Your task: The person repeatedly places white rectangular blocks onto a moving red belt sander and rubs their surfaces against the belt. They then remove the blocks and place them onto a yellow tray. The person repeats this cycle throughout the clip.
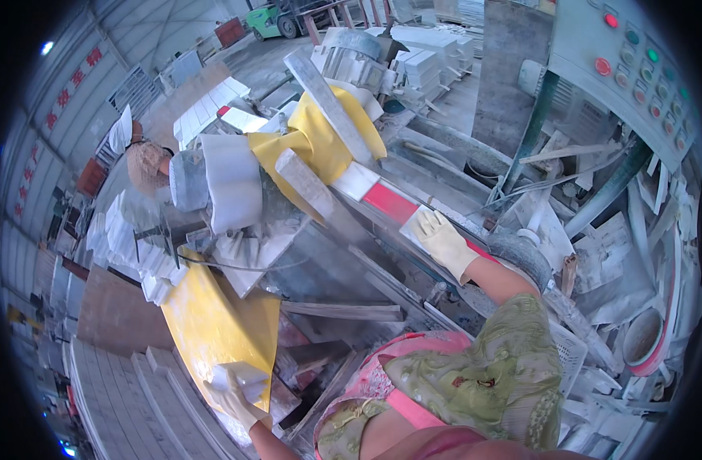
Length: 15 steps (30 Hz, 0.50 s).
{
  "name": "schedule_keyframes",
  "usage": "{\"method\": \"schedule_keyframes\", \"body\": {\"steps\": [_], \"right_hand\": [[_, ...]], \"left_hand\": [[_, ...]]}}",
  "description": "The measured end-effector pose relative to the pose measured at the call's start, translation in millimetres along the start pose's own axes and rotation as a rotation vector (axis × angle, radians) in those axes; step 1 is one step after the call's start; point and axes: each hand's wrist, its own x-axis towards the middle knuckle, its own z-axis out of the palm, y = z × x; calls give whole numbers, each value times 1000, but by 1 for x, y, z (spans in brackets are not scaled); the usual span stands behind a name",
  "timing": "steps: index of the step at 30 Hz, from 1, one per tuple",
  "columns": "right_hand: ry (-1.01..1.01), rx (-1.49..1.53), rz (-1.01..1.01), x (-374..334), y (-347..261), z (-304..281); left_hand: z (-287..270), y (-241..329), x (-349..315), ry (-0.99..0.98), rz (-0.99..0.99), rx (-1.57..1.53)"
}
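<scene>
My left hand [234, 400], in a pale rubber glove, is closed around a white block [242, 376] that looks like stone. Beneath it hangs a glossy yellow sheet [220, 314], draped over the side of the machine. My right hand [440, 239], gloved the same way, lies with fingers outstretched on a narrow strip with red [389, 202] and white [356, 181] sections. The strip runs diagonally through the machine, and my palm hides part of it. A second yellow sheet [332, 123] covers the machine farther along, beneath two greyish bars.
A control panel [635, 69] with coloured buttons juts in at the upper right. Broken slabs [612, 253] litter the right side. Long grey strips [128, 383] are stacked at the lower left. Another person [145, 165] is beyond the machine, and a green forklift [270, 23] is far back.
</scene>
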Motion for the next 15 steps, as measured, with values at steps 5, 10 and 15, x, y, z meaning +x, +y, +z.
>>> {"method": "schedule_keyframes", "body": {"steps": [5,10,15], "right_hand": [[121,-89,3,-1,-1,15],[18,594,485,28,-16,-30],[205,1483,281,101,-144,-52]], "left_hand": [[-1,12,-8,-12,-7,11],[-3,24,-15,-18,-20,138],[-2,14,-10,3,-76,166]]}}
